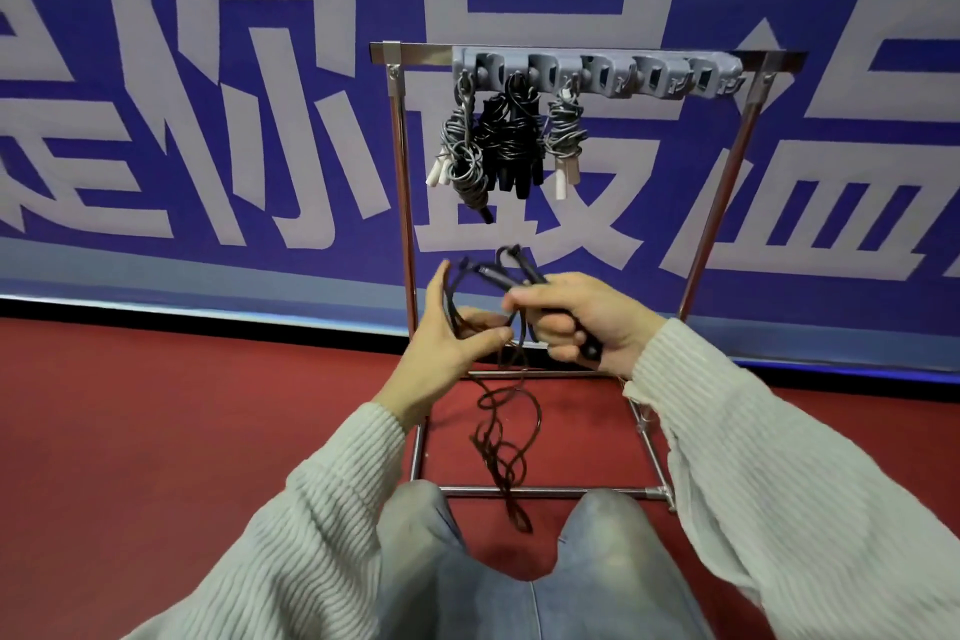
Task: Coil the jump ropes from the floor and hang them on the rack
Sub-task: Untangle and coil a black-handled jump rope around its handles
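A black jump rope (pixel 511 431) hangs in loose loops from both my hands down to the red floor between my knees. My right hand (pixel 582 322) grips its black handles, fingers curled round them. My left hand (pixel 457 333) holds several turns of the cord, with the thumb and fingers pinching the strands. Behind them stands a metal rack (pixel 402 161) with a grey hook strip (pixel 597 68) along its top bar. Three coiled ropes hang from the left hooks: a grey one (pixel 460 146), a black one (pixel 511 140) and another grey one (pixel 563 135).
Several hooks on the right part of the strip carry nothing. The rack's base bars (pixel 550 490) lie on the red floor (pixel 182 405) just ahead of my knees. A blue and white banner wall (pixel 208 120) stands close behind the rack.
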The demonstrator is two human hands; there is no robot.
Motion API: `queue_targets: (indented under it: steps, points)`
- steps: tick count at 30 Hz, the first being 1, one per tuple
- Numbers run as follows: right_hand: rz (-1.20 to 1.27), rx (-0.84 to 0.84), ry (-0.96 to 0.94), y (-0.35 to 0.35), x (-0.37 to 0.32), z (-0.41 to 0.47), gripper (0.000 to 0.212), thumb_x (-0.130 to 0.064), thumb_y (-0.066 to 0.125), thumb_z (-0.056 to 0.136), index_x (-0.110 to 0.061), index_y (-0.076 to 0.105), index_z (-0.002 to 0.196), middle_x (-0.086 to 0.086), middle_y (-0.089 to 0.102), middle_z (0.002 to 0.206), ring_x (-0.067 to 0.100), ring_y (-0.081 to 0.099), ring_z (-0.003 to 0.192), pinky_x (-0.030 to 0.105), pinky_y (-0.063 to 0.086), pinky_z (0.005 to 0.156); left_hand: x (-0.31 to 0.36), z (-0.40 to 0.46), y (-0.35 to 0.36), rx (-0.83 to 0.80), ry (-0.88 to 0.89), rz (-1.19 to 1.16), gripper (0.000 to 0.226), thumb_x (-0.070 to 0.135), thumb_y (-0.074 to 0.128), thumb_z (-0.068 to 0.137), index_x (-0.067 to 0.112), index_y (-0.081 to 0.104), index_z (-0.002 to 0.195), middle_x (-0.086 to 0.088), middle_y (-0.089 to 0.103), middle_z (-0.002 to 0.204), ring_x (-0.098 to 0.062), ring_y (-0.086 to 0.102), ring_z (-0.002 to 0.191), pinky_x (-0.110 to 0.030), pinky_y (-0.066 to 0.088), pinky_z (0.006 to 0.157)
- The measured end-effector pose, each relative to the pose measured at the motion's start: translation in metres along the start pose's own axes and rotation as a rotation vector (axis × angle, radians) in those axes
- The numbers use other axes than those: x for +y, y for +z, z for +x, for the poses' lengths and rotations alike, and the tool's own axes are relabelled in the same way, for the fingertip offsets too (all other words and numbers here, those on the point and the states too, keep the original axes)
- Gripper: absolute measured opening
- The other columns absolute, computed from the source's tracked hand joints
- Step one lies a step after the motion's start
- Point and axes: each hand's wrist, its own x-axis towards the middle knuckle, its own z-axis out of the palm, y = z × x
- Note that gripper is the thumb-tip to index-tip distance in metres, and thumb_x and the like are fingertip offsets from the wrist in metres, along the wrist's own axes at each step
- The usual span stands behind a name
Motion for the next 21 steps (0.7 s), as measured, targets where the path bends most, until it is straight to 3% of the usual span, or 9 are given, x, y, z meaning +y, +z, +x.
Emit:
queue_targets:
  steps: [2, 4, 7, 11, 12, 14, 16, 18, 21]
  points:
    - [0.182, 0.016, -0.054, -0.002, -0.007, -0.002, 0.023, -0.028, 0.055, 0.102, -0.01, 0.068, 0.093, -0.009, 0.028, 0.046, 0.004, 0.023, 0.035, 0.017, 0.023, 0.036, -0.012, -0.004, 0.013, -0.039, -0.116, -0.173, 0.082, 0.048, 0.085, 0.078, 0.022, 0.045, 0.146, -0.016, 0.071, 0.092, -0.03, 0.068, 0.095, -0.039, 0.05, 0.096]
    - [0.254, 0.041, -0.108, -0.004, -0.016, -0.003, 0.025, -0.028, 0.052, 0.103, -0.011, 0.067, 0.093, -0.009, 0.028, 0.046, 0.004, 0.023, 0.034, 0.016, 0.025, 0.035, -0.033, -0.011, 0.028, -0.178, -0.247, -0.3, 0.082, 0.072, 0.073, 0.076, 0.003, 0.066, 0.119, -0.013, 0.06, 0.072, -0.024, 0.064, 0.071, -0.037, 0.055, 0.079]
    - [0.36, 0.166, -0.217, -0.018, -0.029, 0.002, 0.023, -0.028, 0.051, 0.105, -0.013, 0.063, 0.092, -0.01, 0.031, 0.046, 0.003, 0.027, 0.034, 0.016, 0.03, 0.034, -0.048, -0.041, 0.044, -0.425, -0.368, -0.232, 0.076, 0.081, 0.044, 0.087, 0.013, 0.076, 0.093, -0.005, 0.06, 0.065, -0.014, 0.057, 0.046, -0.025, 0.046, 0.051]
    - [0.378, 0.437, -0.322, -0.058, -0.041, 0.009, 0.017, -0.025, 0.06, 0.101, -0.011, 0.068, 0.095, -0.009, 0.039, 0.049, 0.004, 0.032, 0.038, 0.015, 0.031, 0.037, -0.088, -0.077, 0.015, -0.601, -0.312, 0.338, 0.038, 0.06, 0.066, 0.092, 0.024, 0.075, 0.098, 0.006, 0.073, 0.085, -0.011, 0.066, 0.073, -0.031, 0.056, 0.076]
    - [0.349, 0.508, -0.325, -0.067, -0.042, 0.01, 0.015, -0.024, 0.063, 0.099, -0.01, 0.069, 0.098, -0.008, 0.041, 0.049, 0.004, 0.033, 0.038, 0.015, 0.031, 0.038, -0.098, -0.079, 0.001, -0.557, -0.308, 0.522, 0.045, 0.068, 0.066, 0.086, 0.025, 0.074, 0.094, 0.009, 0.074, 0.084, -0.009, 0.067, 0.074, -0.035, 0.058, 0.081]
    - [0.311, 0.661, -0.335, -0.085, -0.04, 0.01, 0.014, -0.021, 0.069, 0.096, -0.009, 0.068, 0.104, -0.008, 0.043, 0.049, 0.005, 0.034, 0.038, 0.017, 0.031, 0.039, -0.115, -0.079, -0.037, -0.371, -0.302, 0.766, 0.057, 0.079, 0.062, 0.077, 0.023, 0.072, 0.086, 0.011, 0.075, 0.076, -0.005, 0.067, 0.065, -0.035, 0.059, 0.072]
    - [0.32, 0.798, -0.294, -0.105, -0.036, 0.01, 0.02, -0.018, 0.071, 0.093, -0.008, 0.068, 0.11, -0.008, 0.044, 0.047, 0.005, 0.035, 0.037, 0.017, 0.03, 0.038, -0.132, -0.081, -0.085, -0.041, -0.288, 0.992, 0.063, 0.087, 0.052, 0.077, 0.027, 0.067, 0.084, 0.015, 0.072, 0.073, -0.007, 0.069, 0.067, -0.032, 0.056, 0.062]
    - [0.215, 0.883, -0.183, -0.123, -0.026, 0.008, 0.021, -0.017, 0.073, 0.092, -0.006, 0.07, 0.11, -0.007, 0.042, 0.042, 0.005, 0.031, 0.032, 0.015, 0.028, 0.036, -0.16, -0.089, -0.145, 0.26, -0.378, 1.022, 0.056, 0.086, 0.05, 0.081, 0.033, 0.067, 0.09, 0.018, 0.07, 0.082, -0.011, 0.07, 0.071, -0.03, 0.053, 0.059]
    - [0.065, 0.88, -0.008, -0.138, -0.001, 0.007, 0.014, -0.016, 0.072, 0.091, -0.005, 0.069, 0.099, -0.004, 0.039, 0.043, 0.006, 0.025, 0.029, 0.014, 0.023, 0.034, -0.228, -0.091, -0.23, 0.31, -0.503, 0.882, 0.038, 0.053, 0.059, 0.098, 0.025, 0.067, 0.122, 0.002, 0.069, 0.118, -0.021, 0.074, 0.066, -0.036, 0.062, 0.059]
